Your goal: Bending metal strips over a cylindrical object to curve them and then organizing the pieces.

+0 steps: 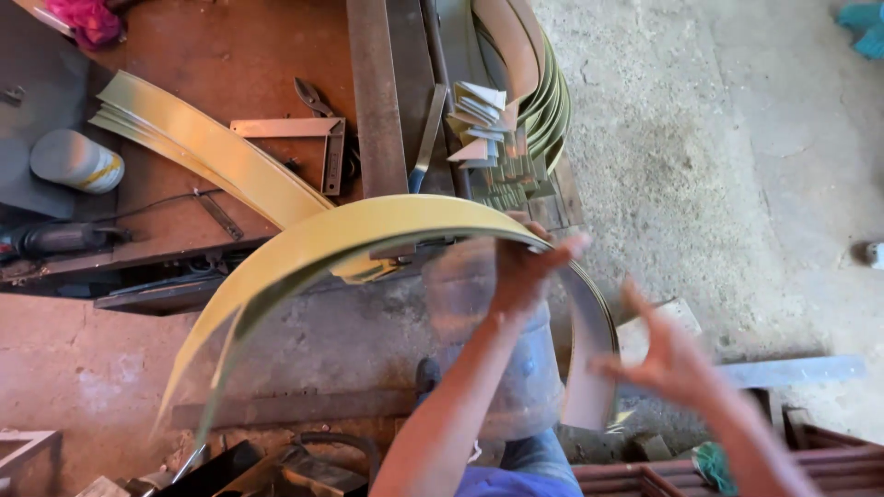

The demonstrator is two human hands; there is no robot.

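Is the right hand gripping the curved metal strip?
No. The right hand is open with spread fingers beside the curved metal strip; only the left hand grips it.

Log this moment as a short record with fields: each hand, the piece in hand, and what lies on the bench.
left hand: grips the top edge of the curved metal strip, held up in an arch
right hand: open, fingers spread, beside the strip's right end, contact unclear
bench: rusty top with more curved strips, a steel square, a white can
floor: bare concrete
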